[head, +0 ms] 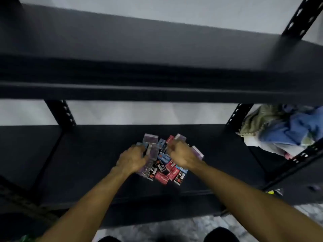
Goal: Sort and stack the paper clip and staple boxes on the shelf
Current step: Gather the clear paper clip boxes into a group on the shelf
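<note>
Head view was motion-blurred, so fine detail was poor. Shelf (87, 154) was dark, with a second deck above it blocking the upper half of frame. Boxes (163, 163) lay in a loose, unsorted pile at shelf centre: red, blue, black and clear purple-tinted ones, overlapping at odd angles. Only one label was half-readable, on a red box (161, 178) at the pile's 6 o'clock; which boxes held clips and which staples couldn't be told otherwise.

Left hand (131, 159) sat on the pile's 9 o'clock side, fingers curled into the boxes against a clear box (151, 151); fingertips were hidden, so actual grip couldn't be told. Right hand (182, 156) sat at 3 o'clock, fingers curled down onto the pile, tips smeared and buried; can't tell whether it held anything. Another clear box (198, 151) poked out just beside its wrist.

Cloth bundle (283, 130) at 2 o'clock was cut off by the frame edge and an upright. Two dark shoe tips (220, 234) were cropped at 6 o'clock.
</note>
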### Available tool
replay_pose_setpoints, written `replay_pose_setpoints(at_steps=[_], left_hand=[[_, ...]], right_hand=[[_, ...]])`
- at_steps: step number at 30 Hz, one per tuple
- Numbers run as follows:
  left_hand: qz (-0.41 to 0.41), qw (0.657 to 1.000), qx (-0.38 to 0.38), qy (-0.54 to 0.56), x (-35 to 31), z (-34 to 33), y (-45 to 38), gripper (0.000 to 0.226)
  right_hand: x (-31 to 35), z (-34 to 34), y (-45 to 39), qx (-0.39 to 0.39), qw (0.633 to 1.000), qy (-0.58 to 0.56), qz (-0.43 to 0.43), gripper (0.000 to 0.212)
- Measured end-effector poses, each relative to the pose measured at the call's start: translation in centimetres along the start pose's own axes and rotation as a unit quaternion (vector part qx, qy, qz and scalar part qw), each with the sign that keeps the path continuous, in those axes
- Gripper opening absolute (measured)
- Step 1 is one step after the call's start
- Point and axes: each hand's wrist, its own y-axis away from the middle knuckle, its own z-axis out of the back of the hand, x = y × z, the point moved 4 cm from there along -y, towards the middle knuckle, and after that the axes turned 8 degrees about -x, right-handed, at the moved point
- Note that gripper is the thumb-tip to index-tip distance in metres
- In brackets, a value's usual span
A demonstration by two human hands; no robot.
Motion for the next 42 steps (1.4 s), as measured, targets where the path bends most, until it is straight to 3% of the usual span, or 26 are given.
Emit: replay_pose_setpoints(at_steps=[3,10,14,22,26,29,35,42], left_hand=[[-0.002,0.997,0.018,-0.078,0.8,-2.6,-1.2,0.046],[-0.01,0.998,-0.025,-0.065,0.8,-4.4,-3.9,0.065],[-0.022,0.994,-0.058,-0.089,0.4,-5.8,-4.8,0.067],[-0.003,0.989,-0.105,-0.099,-0.3,-7.8,-5.4,0.056],[0.026,0.995,-0.074,-0.065,-0.2,-7.7,-5.8,0.051],[0.031,0.998,-0.048,-0.018,0.1,-7.4,-5.9,0.045],[-0.032,0.996,-0.042,0.078,0.8,-6.7,-6.0,0.05],[-0.045,0.985,-0.034,0.16,2.4,-6.0,-6.1,0.051]], right_hand=[[-0.9,-2.2,-1.6,-0.044,0.998,0.02,0.045,0.009],[-0.8,-5.7,-5.7,-0.079,0.986,0.033,0.145,0.025],[-1.5,-6.6,-8.5,-0.095,0.983,0.029,0.152,0.038],[-2.9,-8.8,-11.2,-0.044,0.992,0.041,0.107,0.047],[-3.1,-9.0,-11.3,-0.033,0.996,0.013,0.085,0.054],[-3.3,-8.7,-11.4,-0.014,0.998,-0.014,0.066,0.045],[-3.6,-8.4,-11.2,0.01,0.995,-0.086,0.046,0.031],[-3.3,-8.1,-11.1,0.018,0.986,-0.161,0.042,0.031]])
